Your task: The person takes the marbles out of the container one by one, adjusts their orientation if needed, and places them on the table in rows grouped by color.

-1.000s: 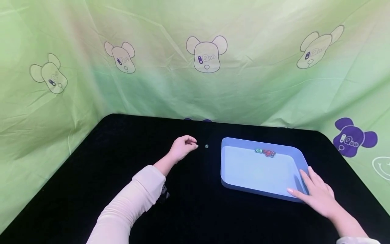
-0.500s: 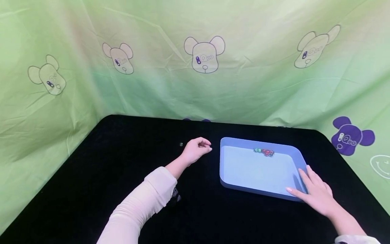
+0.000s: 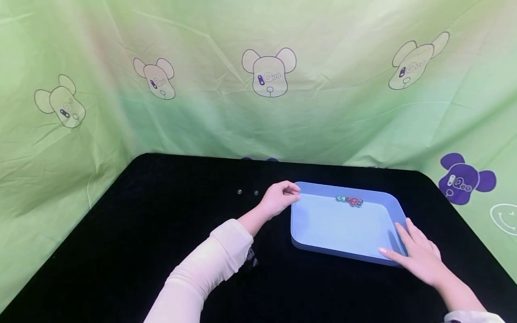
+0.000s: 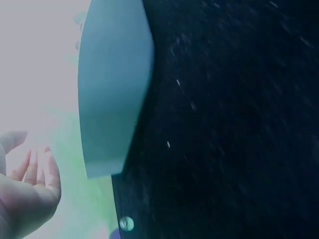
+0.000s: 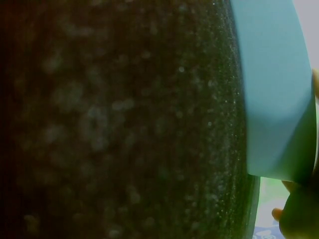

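Note:
My left hand (image 3: 279, 197) hovers at the far left corner of a blue tray (image 3: 343, 229), fingers bent and thumb apart from them. Nothing shows between them in the left wrist view, where this hand (image 4: 32, 191) appears beyond the tray wall (image 4: 114, 89). Behind it on the black table lie two small clear glass marbles, a left marble (image 3: 239, 191) and a right marble (image 3: 256, 193). Across the tray's right rim rests my right hand (image 3: 422, 258), fingers extended and thumb over the inside. Green marbles (image 3: 341, 198) and red marbles (image 3: 354, 202) cluster near the tray's back wall.
A black cloth-covered table (image 3: 121, 251) extends around the tray. Green printed curtains (image 3: 202, 125) rise behind it and along both sides. A small dark object (image 3: 251, 258) shows beneath the left sleeve.
My left hand has moved right, from the table to the tray's left rim. Two marbles now show behind it; the one seen beside its fingertips earlier is out of sight. The right hand stays put.

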`<state>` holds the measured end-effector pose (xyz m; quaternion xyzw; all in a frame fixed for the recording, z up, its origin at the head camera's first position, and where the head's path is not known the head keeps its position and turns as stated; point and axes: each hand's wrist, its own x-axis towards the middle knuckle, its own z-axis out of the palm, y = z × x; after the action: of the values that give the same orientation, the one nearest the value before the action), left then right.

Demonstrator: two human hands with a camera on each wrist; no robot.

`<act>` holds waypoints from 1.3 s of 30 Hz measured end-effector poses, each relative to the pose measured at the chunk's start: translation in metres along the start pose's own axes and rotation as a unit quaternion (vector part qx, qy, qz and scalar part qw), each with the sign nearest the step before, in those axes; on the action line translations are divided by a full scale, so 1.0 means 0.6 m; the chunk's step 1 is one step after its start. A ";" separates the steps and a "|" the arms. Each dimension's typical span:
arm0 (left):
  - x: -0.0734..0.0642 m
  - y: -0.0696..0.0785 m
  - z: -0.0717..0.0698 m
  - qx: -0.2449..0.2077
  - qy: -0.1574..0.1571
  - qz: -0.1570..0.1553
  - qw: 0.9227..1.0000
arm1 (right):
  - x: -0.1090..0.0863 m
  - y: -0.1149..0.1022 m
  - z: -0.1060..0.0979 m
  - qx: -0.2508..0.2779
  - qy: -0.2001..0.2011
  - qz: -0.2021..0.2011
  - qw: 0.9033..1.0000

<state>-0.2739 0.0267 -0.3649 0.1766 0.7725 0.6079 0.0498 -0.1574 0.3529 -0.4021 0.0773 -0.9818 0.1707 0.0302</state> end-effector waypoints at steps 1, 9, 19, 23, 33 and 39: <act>0.001 0.002 0.004 0.003 -0.002 -0.001 1.000 | 0.000 0.000 0.000 -0.001 0.000 0.000 1.000; 0.014 0.009 0.033 0.003 -0.010 -0.004 1.000 | 0.002 -0.002 -0.004 -0.006 -0.002 0.000 1.000; 0.026 0.025 0.056 -0.008 -0.023 0.000 1.000 | 0.006 -0.006 -0.005 -0.005 0.001 -0.001 1.000; 0.031 0.026 0.066 -0.009 -0.014 -0.004 1.000 | 0.006 -0.005 -0.006 -0.008 -0.003 0.000 1.000; 0.038 0.024 0.096 -0.028 -0.003 -0.033 0.999 | 0.001 -0.003 -0.001 -0.002 -0.008 0.005 1.000; 0.045 0.023 0.112 -0.015 0.010 -0.043 0.999 | 0.000 -0.001 -0.002 -0.004 -0.007 0.005 1.000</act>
<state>-0.2766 0.1003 -0.3649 0.1363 0.7706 0.6186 0.0704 -0.1571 0.3532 -0.4006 0.0739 -0.9830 0.1664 0.0226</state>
